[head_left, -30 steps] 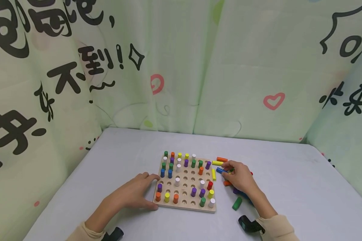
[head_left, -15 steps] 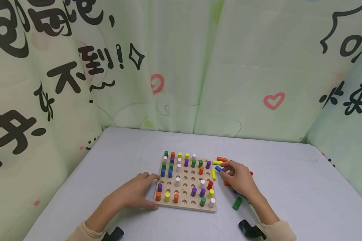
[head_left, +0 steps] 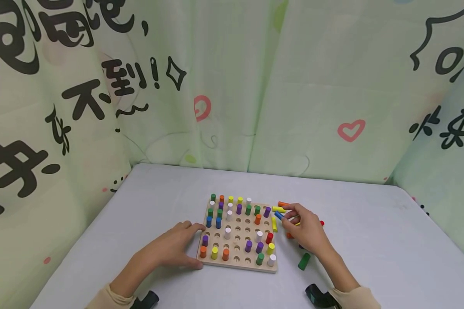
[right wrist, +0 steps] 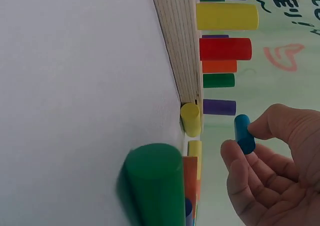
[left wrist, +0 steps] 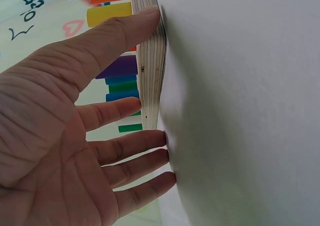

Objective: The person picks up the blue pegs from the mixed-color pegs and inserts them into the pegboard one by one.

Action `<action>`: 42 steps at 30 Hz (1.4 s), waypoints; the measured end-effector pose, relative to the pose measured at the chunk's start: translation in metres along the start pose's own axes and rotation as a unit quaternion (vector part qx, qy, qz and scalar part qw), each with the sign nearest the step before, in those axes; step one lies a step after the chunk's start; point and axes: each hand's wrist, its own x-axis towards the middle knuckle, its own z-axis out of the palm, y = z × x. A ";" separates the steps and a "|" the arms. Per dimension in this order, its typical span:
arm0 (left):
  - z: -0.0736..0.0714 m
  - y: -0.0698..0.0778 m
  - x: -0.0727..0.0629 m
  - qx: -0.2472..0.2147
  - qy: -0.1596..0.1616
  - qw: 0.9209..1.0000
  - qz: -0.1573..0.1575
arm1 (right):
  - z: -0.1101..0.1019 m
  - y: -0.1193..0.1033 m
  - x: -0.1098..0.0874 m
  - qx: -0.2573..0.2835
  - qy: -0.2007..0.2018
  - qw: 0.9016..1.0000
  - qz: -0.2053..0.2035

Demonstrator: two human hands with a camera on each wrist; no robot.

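A wooden pegboard (head_left: 239, 266) with colored pegs standing in rows of round holes lies on the table. My left hand (head_left: 174, 246) is at its left side. In the left wrist view the thumb and index fingertip touch the board's side (left wrist: 150, 71), and the other fingers extend straight to the tabletop. Just right of the board, my right hand (head_left: 306, 226) pinches a blue peg (right wrist: 244, 134) between thumb and fingers. In the right wrist view this peg is held up off the table, slightly tilted, near a standing purple peg (right wrist: 220, 107).
Loose pegs lie right of the board, among them a yellow peg (head_left: 274, 224) along its edge and a green peg (head_left: 304, 261) nearer the front. Others are partly hidden under my right hand. A printed curtain (head_left: 224, 86) surrounds the white table (head_left: 170, 184).
My right hand has picked up the blue peg from among the loose pegs and drawn it slightly left, toward the board. The left hand stays where it was.
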 end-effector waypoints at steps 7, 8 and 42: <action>0.000 0.000 0.000 0.001 0.001 1.000 0.002 | -0.001 -0.010 -0.002 0.013 0.007 1.000 -0.009; 0.000 0.000 0.000 0.001 0.000 1.000 0.002 | -0.002 -0.012 -0.002 0.015 0.008 1.000 -0.012; -0.001 0.000 0.000 0.000 -0.002 1.000 0.003 | 0.022 -0.057 0.003 0.059 0.010 0.996 -0.074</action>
